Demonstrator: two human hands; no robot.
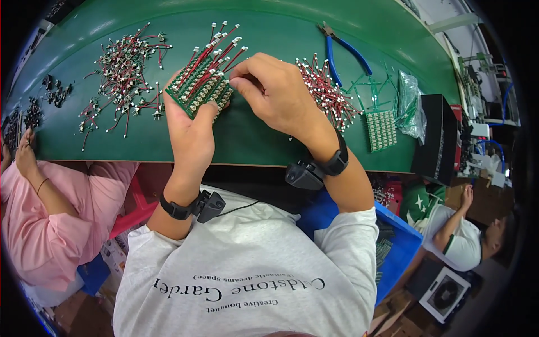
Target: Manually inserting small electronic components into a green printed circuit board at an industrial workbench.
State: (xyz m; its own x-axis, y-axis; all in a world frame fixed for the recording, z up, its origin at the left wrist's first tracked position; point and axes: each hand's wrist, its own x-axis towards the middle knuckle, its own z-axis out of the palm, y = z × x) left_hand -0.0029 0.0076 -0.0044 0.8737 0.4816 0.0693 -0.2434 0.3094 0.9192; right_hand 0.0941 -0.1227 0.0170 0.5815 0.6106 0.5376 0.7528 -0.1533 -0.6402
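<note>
My left hand (191, 135) grips a green circuit board panel (193, 104) by its left and lower edges, thumb across the front. Rows of small pale connectors cover the panel, and several red-and-black wire leads (222, 53) with white plugs stand up from its upper part. Beside the panel's right edge is my right hand (281, 92), its thumb and forefinger pinched together; whatever lies between them is too small to make out. A heap of wire leads with white plugs (331, 98) lies just beyond that hand, partly hidden by it.
Loose wired little boards (126, 67) are heaped on the left of the green table (252, 149). Blue-handled cutters (351, 50), green strips (373, 87), another panel (382, 132), a plastic bag (410, 104) and a black box (438, 135) are at right. A person in pink (62, 208) sits left.
</note>
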